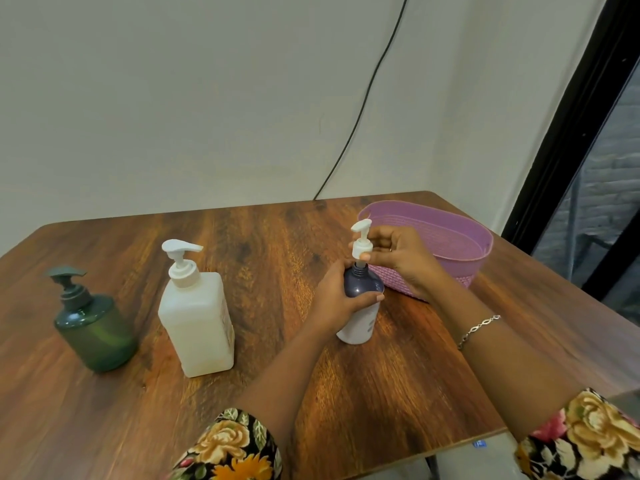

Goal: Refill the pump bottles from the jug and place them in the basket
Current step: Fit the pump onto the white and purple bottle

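Left hand (337, 299): fingers and thumb curled round the shoulder of the purple bottle (358, 325), gripping it from its left side, thumb tip lying across the front
Right hand (401, 258): partly closed, thumb and fingertips pinching the collar of the white pump head (362, 239); the other fingers are bent loosely behind it
Purple bottle: upright on the table (242, 237), right of the middle, dark purple above and pale below, just near of the basket
White pump head: upright, its collar just above the bottle's bare threaded neck, nozzle pointing right and away; whether a tube runs down into the neck I cannot tell
Basket (450, 230): lilac, woven-look plastic, at the far right of the table, behind the right hand; what lies inside is hidden
White square bottle (197, 317): milky, pump fitted, standing left of the middle, well apart from both hands
Green bottle (97, 330): round, dark pump fitted, standing at the far left, near the white square bottle but not touching it
Bracelet (479, 327): silver chain on the right wrist
Sleeves (235, 445): floral cloth on both upper arms, at the near edge
Cable (363, 98): black, running down the pale wall to the table's far edge
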`<state>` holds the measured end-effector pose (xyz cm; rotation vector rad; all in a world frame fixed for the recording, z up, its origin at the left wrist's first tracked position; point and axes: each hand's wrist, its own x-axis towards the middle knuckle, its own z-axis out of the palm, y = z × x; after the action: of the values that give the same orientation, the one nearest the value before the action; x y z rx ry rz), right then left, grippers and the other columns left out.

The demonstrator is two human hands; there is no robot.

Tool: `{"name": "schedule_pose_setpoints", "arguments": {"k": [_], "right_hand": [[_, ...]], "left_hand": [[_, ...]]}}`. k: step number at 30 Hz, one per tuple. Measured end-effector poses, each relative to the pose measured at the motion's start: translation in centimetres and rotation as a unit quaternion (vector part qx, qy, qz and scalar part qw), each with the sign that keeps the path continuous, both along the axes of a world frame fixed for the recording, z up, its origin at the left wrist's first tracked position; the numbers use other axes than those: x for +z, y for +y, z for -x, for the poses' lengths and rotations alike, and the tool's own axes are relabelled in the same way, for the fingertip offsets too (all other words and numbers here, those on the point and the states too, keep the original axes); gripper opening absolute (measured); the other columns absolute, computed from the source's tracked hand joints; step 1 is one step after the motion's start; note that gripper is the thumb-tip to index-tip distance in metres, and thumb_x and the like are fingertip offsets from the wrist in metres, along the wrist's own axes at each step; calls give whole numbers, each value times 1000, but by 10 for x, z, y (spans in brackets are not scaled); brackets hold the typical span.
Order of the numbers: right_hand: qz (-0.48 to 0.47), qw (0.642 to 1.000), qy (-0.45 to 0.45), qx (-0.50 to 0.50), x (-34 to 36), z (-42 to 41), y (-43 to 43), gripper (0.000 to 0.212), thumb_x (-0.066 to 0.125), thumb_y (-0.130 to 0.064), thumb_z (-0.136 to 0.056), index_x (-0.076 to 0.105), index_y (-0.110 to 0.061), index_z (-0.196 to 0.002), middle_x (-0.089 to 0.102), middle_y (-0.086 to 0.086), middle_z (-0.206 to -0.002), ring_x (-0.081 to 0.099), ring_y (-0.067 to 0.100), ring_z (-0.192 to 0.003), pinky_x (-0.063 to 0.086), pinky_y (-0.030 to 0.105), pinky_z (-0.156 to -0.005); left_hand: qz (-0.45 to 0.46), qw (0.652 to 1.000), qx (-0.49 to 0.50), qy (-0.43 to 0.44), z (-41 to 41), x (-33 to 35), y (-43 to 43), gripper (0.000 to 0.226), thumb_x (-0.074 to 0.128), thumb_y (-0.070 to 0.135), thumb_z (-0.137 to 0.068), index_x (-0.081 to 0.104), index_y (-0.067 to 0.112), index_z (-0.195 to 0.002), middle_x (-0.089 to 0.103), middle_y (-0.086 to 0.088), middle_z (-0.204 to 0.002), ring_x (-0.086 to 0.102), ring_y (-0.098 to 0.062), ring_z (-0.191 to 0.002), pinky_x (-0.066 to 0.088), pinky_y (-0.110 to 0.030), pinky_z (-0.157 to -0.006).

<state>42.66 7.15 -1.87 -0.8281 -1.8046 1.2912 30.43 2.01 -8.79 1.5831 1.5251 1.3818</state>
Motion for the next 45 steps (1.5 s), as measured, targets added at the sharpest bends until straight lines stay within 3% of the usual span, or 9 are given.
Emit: {"name": "schedule_pose_setpoints", "arguments": {"k": [3,8,13,20,28,34,38,42,45], "right_hand": [[-6,1000,-25,5,-7,-2,-1,39,65,9,-77,58,2,-114,67,10,-103,66,17,-92,54,23,-82],[-19,999,-26,13,-17,-4,1,36,65,8,-77,64,-24,-94,69,-7,-91,65,3,-88,53,19,-80],[-42,998,-37,10,-20,-3,2,36,69,6,-75,64,-25,-93,69,-7,-89,66,0,-84,52,14,-75],[-109,987,-99,-69,-28,7,-1,37,81,-10,-66,51,-26,-82,61,-9,-83,61,8,-82,50,21,-74],[-29,999,4,31,-31,2,-7,27,56,2,-87,62,-16,-107,68,-1,-103,63,7,-99,50,20,-88],[-69,995,1,-67,-36,15,-9,21,74,-3,-73,61,-5,-90,63,3,-80,62,16,-81,52,28,-76],[-74,992,-28,-94,-41,20,-9,37,77,-10,-71,59,-7,-104,63,12,-101,61,24,-97,51,38,-87],[-4,999,54,1,-43,10,-10,32,64,-7,-84,58,-22,-112,66,-2,-109,60,15,-108,50,30,-93],[25,993,110,39,-45,5,-9,33,53,0,-89,56,-20,-115,66,-1,-114,60,11,-111,49,23,-93]], "left_hand": [[-3,1000,-3,-2,0,0,0,61,79,28,-68,47,15,-119,56,1,-114,55,-13,-100,48,-27,-83],[-11,1000,-6,-7,0,-1,-1,61,78,26,-69,47,15,-121,56,2,-116,54,-11,-102,44,-16,-78],[-11,1000,-4,-10,0,-1,-1,62,78,24,-70,47,13,-122,55,0,-116,54,-12,-103,47,-25,-84],[-12,1000,-1,-21,0,-3,-1,57,78,20,-69,48,10,-116,57,-3,-112,56,-12,-97,44,-16,-74],[-26,999,-8,-32,0,-4,-1,65,78,20,-69,45,14,-125,53,7,-118,52,-5,-105,43,-10,-82],[-16,999,-3,-34,0,-5,0,56,75,15,-72,46,10,-120,57,-2,-114,57,-13,-100,48,-21,-78],[-20,999,-3,-39,1,-5,-1,51,73,12,-73,48,8,-118,58,-2,-112,58,-10,-96,46,-12,-70],[-17,999,0,-34,0,-4,0,53,76,16,-72,47,12,-116,57,0,-110,56,-7,-93,45,-13,-72],[-18,999,-3,-35,0,-4,0,57,78,20,-69,47,14,-116,55,0,-113,55,-10,-99,46,-17,-78]]}}
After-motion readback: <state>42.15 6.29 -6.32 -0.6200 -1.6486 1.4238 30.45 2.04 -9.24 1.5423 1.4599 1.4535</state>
